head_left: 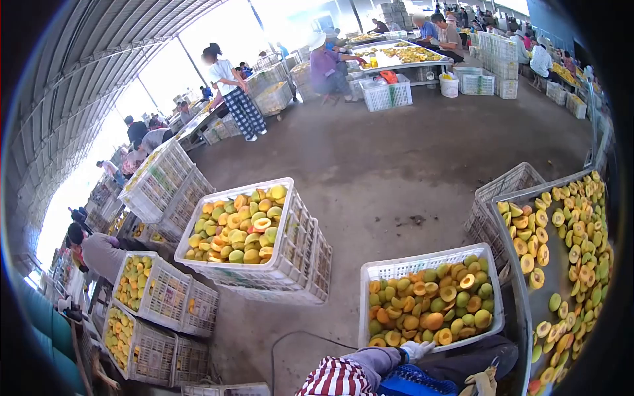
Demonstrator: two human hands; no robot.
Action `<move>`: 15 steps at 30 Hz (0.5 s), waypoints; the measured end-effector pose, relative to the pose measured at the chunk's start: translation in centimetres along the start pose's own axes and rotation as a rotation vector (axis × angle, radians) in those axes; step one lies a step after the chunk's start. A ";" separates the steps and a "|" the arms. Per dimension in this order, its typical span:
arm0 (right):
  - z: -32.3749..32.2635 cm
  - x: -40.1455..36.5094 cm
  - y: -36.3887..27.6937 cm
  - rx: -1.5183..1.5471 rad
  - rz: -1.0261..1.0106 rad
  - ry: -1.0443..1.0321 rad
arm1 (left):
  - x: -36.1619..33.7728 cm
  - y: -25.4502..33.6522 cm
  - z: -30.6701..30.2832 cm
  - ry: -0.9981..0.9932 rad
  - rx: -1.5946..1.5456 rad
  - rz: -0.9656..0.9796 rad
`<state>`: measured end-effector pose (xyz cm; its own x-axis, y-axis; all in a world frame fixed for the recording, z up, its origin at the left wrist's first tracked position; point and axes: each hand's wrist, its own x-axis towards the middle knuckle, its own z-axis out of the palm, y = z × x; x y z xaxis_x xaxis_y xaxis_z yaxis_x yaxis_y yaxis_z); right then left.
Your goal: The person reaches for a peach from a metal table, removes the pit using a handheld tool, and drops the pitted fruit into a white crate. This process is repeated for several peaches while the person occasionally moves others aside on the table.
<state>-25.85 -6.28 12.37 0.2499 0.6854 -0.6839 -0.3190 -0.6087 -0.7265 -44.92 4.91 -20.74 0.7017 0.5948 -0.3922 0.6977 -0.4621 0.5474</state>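
My left hand point(417, 350), in a whitish glove below a purple and striped sleeve, lies at the near rim of a white plastic crate point(432, 257). Its fingers appear bent over that rim. Halved yellow peaches point(429, 300) fill the crate, some with the hollowed orange side up. At the bottom edge, my right hand point(483, 383) wears a tan glove and is partly cut off. Its fingers look closed around a small, thin object that I cannot make out. To the right, a metal-edged table point(518, 277) carries many more peach halves point(581, 264).
Stacked crates of peaches point(257, 264) stand ahead on the left, with more stacks point(158, 297) beyond. Another crate point(485, 204) is beside the table. A cable point(281, 338) lies on the concrete floor point(370, 178). Farther off, people work around tables; one person point(231, 89) stands.
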 end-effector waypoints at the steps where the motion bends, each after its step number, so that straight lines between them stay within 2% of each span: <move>1: 0.2 0.2 -0.2 -0.004 -0.010 -0.016 | -0.1 0.1 -0.2 -0.010 -0.001 -0.001; 9: 1.2 3.4 -0.2 -0.039 -0.039 -0.083 | -0.3 1.3 -2.1 -0.120 -0.013 -0.066; 15: 1.9 4.1 -1.1 -0.082 0.045 -0.110 | -0.1 1.2 -2.0 -0.143 -0.017 -0.071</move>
<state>-26.18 -2.07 10.56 0.1337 0.6940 -0.7074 -0.2503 -0.6670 -0.7017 -44.40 5.61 -18.58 0.6650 0.5252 -0.5310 0.7445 -0.4104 0.5265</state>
